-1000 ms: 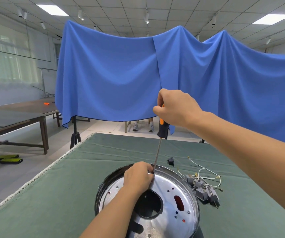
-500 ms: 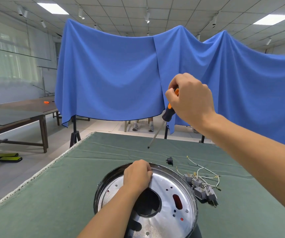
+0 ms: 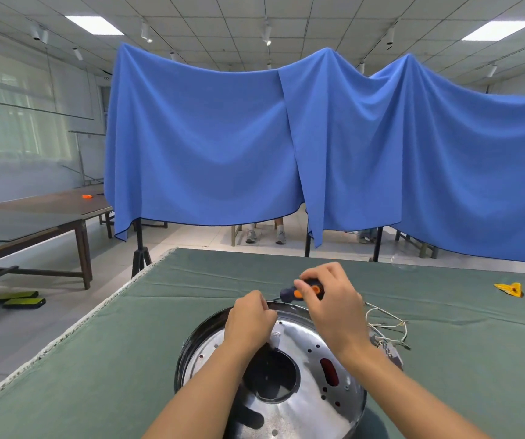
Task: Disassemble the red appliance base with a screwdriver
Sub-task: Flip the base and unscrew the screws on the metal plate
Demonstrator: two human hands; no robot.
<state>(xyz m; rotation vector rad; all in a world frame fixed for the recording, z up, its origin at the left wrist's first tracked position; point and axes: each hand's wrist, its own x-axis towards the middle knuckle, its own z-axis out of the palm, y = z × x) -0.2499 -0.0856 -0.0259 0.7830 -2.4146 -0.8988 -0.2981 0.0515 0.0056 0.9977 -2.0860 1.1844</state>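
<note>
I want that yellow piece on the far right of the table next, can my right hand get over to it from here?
Probably yes: bare green cloth lies between the right hand and the yellow piece, though that hand holds the screwdriver.

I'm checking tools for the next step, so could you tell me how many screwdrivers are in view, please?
1. The orange-and-black screwdriver is gripped in the right hand, just beyond the appliance base's far rim. Others could be hidden behind the hands.

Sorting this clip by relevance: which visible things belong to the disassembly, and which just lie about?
In use: appliance base; screwdriver, held by right hand; left hand on the base.
Lying about: wires with connector blocks; yellow object; orange item on the far table.
</note>
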